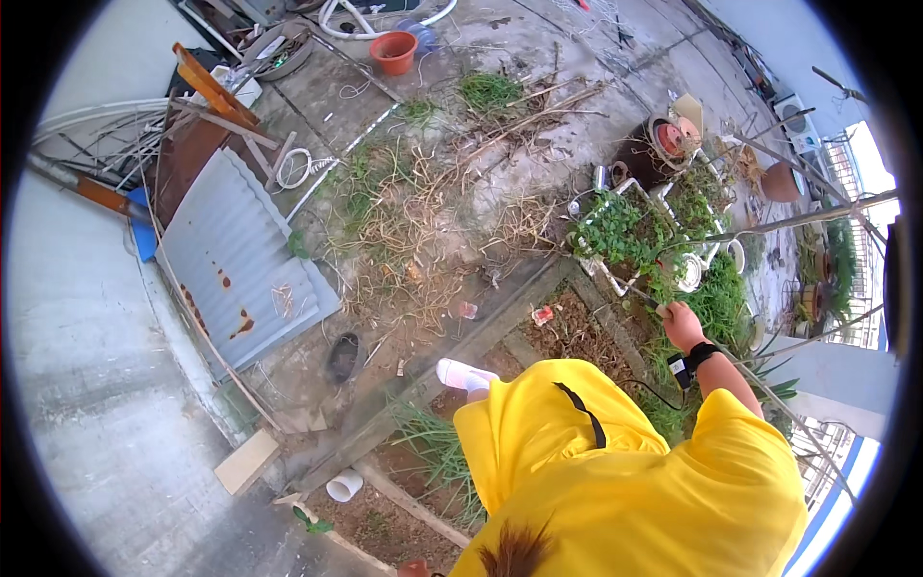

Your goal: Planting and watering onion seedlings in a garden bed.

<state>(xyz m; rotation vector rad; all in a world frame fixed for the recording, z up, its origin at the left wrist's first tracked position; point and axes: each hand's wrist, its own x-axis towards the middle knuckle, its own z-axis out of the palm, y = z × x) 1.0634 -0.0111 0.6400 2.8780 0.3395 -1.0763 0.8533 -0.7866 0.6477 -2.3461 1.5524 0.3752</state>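
Observation:
My right hand (683, 326), with a black band and a small device at the wrist, is closed around the handle of a thin tool (644, 296). The tool points towards a white pipe frame (609, 277) and a leafy green plant (627, 227); its far end is hard to make out. Grass (714, 296) grows beside this hand. At the bottom edge shows only a small part of my left hand (413, 568), near the soil of a garden bed (375, 523); its fingers and anything in them are hidden.
A concrete kerb (433, 368) crosses below my white shoe (461, 375). Dry stalks (404, 216) litter the ground. A rusty corrugated sheet (238, 267) lies left, near a black container (346, 357) and a white pot (345, 485). Poles (800, 220) cross at the right.

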